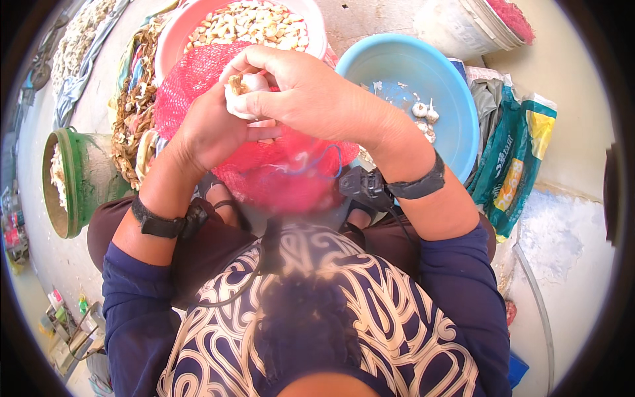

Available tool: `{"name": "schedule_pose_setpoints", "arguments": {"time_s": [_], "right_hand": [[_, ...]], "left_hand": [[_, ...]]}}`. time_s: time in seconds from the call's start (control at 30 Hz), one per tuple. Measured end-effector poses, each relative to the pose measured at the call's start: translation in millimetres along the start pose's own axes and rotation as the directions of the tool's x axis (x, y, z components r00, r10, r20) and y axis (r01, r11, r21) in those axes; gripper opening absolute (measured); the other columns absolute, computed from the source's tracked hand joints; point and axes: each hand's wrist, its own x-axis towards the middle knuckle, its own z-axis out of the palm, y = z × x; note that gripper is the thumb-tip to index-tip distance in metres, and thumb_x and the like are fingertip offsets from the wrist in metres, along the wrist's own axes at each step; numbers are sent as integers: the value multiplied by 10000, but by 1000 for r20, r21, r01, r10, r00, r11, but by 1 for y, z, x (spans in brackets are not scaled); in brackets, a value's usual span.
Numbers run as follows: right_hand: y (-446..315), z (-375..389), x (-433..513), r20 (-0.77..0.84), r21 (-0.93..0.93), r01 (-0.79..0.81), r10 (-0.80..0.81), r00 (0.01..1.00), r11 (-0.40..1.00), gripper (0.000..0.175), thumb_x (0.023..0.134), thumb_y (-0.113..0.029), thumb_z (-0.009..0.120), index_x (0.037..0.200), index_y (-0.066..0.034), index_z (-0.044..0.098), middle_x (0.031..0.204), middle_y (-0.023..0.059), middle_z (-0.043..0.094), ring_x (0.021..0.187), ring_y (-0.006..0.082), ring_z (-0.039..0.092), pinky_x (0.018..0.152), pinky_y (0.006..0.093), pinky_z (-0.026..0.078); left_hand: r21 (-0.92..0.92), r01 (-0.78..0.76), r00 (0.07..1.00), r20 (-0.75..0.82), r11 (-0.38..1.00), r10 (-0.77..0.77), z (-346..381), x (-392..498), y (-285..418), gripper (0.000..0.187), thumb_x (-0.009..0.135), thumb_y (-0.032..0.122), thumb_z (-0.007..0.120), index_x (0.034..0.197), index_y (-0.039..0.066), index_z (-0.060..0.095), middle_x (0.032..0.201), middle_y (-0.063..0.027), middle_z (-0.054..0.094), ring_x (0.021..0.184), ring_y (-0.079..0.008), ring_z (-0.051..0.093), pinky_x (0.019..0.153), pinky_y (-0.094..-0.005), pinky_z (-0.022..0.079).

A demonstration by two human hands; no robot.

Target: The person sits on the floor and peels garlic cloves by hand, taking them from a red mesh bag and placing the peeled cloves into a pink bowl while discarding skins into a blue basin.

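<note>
A white garlic bulb (243, 94) with a dry brown end is held between my two hands. My right hand (302, 87) grips it from above and the side, thumb along its lower edge and fingers bent over the top. Cupped beneath and beside it, my left hand (213, 121) supports the bulb, and part of its fingers is hidden behind my right hand. Directly below both hands a red mesh bag (287, 173) spreads between my legs, with a blue cord (335, 161) on it. The bag also reaches up beside my left hand.
A pink basin (168, 54) of loose cloves stands ahead. To the right, a blue basin (454, 119) holds several bulbs (420, 110) and skin scraps. A green bucket (74, 198) and brown-stained cloth (131, 114) lie left. A white bucket (456, 25) and green printed sacks (516, 164) are right.
</note>
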Motion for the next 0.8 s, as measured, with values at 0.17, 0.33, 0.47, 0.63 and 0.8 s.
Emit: {"name": "schedule_pose_setpoints", "arguments": {"time_s": [0.17,0.33,0.47,0.63,0.8], "right_hand": [[0,-5,-4,-92,-332,120,-158,983,936,204,921,-139,565,1059,6,607,886,57,648,847,128,626,725,286,526],[30,-54,11,-281,77,150,-123,952,986,214,908,-162,581,1010,18,635,913,92,675,851,164,660,708,312,545],[105,-132,1,-457,92,-116,146,877,989,232,934,-171,576,1081,8,591,954,88,651,828,152,629,711,272,522],[240,-196,-62,-681,-108,-656,425,596,747,352,889,-226,633,1151,6,599,1131,129,639,1064,210,605,870,356,514],[334,-209,-138,-792,-356,-871,386,474,338,544,804,-285,718,1269,-52,557,1222,193,598,1166,321,563,992,427,437]], "left_hand": [[-86,17,993,114,996,-7,-7,-6,3,355,1010,357,420,1246,102,490,1034,-79,599,892,-217,615,788,-376,529],[193,-33,999,-23,981,38,-13,1,-4,209,959,190,570,1126,67,552,838,4,532,794,-131,596,726,-292,526],[560,-83,997,42,824,72,-22,7,-15,201,897,30,566,1097,6,573,876,-10,575,828,-115,597,732,-273,522],[904,-311,936,237,295,261,-32,17,-32,293,828,-5,573,1120,-22,559,913,-153,615,896,-299,617,826,-370,497],[903,-426,888,406,55,216,-18,21,-40,323,810,7,584,1133,-5,590,1071,-232,619,1025,-438,569,891,-427,471]]}}
